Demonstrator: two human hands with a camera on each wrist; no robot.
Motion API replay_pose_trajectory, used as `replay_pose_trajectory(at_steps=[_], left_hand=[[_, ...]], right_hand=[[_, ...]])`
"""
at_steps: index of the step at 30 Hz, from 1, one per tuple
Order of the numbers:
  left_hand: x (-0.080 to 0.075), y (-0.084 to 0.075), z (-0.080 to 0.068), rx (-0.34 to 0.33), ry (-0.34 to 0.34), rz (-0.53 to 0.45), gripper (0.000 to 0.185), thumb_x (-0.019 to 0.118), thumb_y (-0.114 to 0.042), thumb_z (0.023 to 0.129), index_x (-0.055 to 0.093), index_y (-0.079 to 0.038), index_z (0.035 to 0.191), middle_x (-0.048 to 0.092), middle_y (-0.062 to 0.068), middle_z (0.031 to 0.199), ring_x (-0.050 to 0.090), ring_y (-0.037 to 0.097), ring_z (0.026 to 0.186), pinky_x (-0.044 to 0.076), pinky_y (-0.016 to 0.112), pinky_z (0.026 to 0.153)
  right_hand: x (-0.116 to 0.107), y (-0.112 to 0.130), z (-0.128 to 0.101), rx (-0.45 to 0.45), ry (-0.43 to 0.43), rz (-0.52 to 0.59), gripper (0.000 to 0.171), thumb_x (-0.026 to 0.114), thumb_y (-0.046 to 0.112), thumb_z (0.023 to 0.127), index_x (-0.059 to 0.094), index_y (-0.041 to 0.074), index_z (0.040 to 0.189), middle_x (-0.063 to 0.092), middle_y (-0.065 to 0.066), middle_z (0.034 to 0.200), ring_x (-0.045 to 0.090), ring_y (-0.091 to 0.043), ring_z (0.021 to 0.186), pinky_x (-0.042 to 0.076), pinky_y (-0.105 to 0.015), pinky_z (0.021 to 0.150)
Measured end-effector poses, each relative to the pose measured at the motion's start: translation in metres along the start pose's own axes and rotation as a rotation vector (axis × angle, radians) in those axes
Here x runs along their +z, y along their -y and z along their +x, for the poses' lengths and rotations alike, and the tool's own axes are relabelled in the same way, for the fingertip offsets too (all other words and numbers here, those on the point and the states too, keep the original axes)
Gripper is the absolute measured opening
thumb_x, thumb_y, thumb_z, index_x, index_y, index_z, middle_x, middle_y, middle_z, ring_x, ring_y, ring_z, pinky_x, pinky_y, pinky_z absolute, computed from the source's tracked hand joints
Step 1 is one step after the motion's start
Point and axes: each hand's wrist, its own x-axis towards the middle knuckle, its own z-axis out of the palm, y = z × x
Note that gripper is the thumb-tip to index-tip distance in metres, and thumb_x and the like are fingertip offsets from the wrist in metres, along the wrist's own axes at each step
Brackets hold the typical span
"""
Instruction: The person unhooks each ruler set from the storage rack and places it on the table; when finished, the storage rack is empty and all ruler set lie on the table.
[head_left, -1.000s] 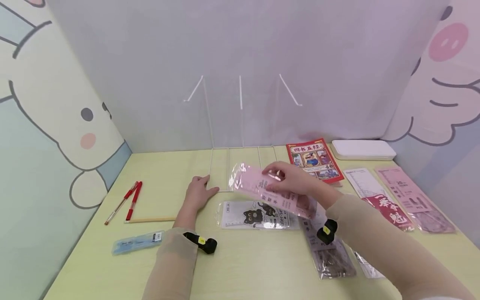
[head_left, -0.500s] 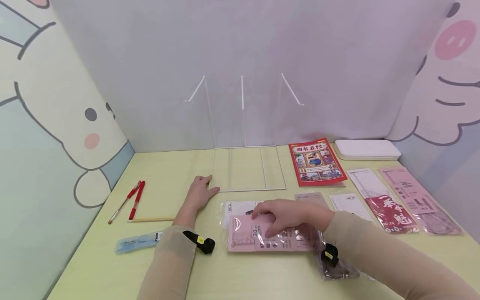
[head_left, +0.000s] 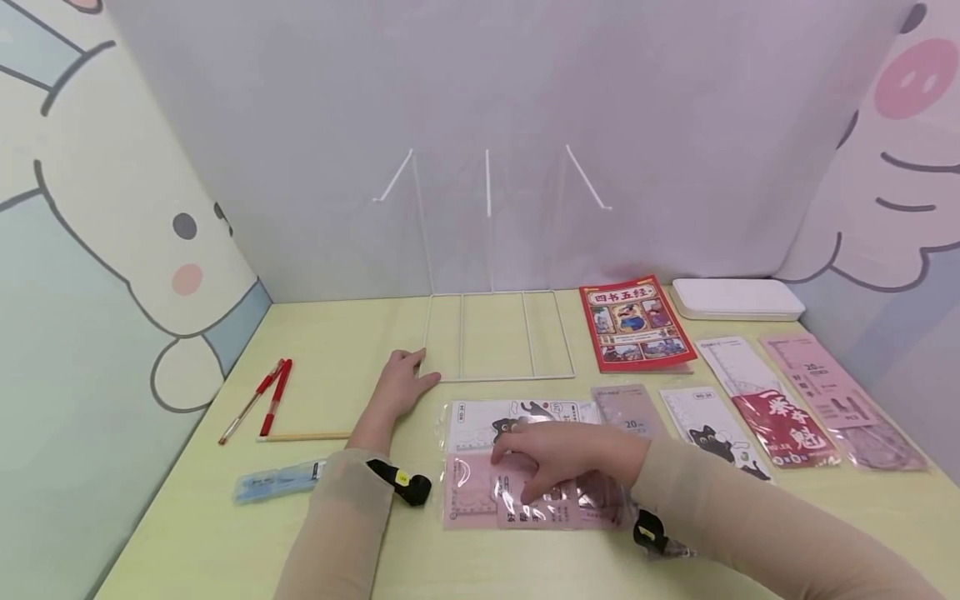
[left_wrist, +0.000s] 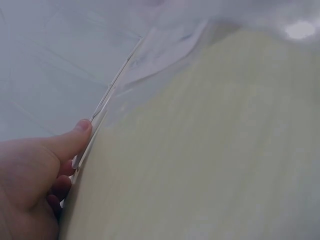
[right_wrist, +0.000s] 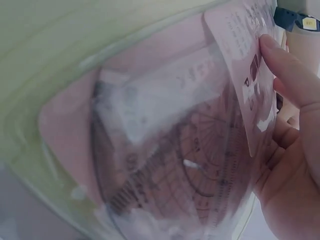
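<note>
My left hand (head_left: pixel 397 385) holds the near left corner of a white wire rack (head_left: pixel 517 378). In the left wrist view its thumb lies along the wire, with the fingers curled on the other side. My right hand (head_left: pixel 570 450) grips a pink ruler set (head_left: pixel 468 492) in a clear plastic packet, low at the front of the table. A protractor (right_wrist: pixel 200 160) shows through the film in the right wrist view. The pink packet overlaps the lower part of a white ruler set with black cats (head_left: pixel 480 412).
On the right lie a greyish-pink ruler set (head_left: pixel 618 402), another cat set (head_left: pixel 708 442), a white-and-red set (head_left: pixel 780 425) and another pink set (head_left: pixel 817 383). A red book (head_left: pixel 637 325) and white case (head_left: pixel 738 300) stand behind. Red pens (head_left: pixel 276 398), a pencil (head_left: pixel 307 437) and blue packet (head_left: pixel 277 482) lie left.
My right hand has brought the pink ruler set from above the cat packet down toward the front of the table. The left hand stays at the rack's corner.
</note>
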Motion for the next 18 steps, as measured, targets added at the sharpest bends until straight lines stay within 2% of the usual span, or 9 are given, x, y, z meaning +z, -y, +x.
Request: replay_pose_trajectory(at_steps=[6,12,18], left_hand=[[-0.0020,0.0020,0.0003,0.001,0.000,-0.001,0.066,0.063,-0.030,0.090,0.037,0.001,0.142,0.039,0.026,0.132,0.041,0.039,0.120,0.032,0.049,0.102],[-0.0023,0.0053,0.0004,0.001,-0.004,0.002,0.065,0.063,-0.030,0.091,0.037,0.001,0.142,0.039,0.026,0.133,0.041,0.040,0.121,0.031,0.050,0.103],[-0.0052,0.0057,-0.0011,-0.010,0.000,-0.007,0.064,0.062,-0.029,0.091,0.037,0.000,0.142,0.038,0.026,0.133,0.040,0.040,0.122,0.030,0.050,0.104]], right_hand=[[0.0033,0.0028,0.0029,-0.047,-0.005,-0.103,0.059,0.078,0.045,0.070,0.056,0.031,0.122,0.054,0.010,0.112,0.050,-0.005,0.099,0.043,-0.027,0.089],[0.0029,0.0036,0.0016,-0.045,-0.004,-0.102,0.057,0.078,0.045,0.070,0.056,0.032,0.122,0.047,0.010,0.103,0.046,-0.002,0.086,0.043,-0.022,0.080],[0.0027,0.0026,0.0009,-0.055,-0.017,-0.087,0.055,0.077,0.044,0.072,0.057,0.032,0.122,0.044,0.011,0.099,0.044,-0.003,0.080,0.041,-0.019,0.072]])
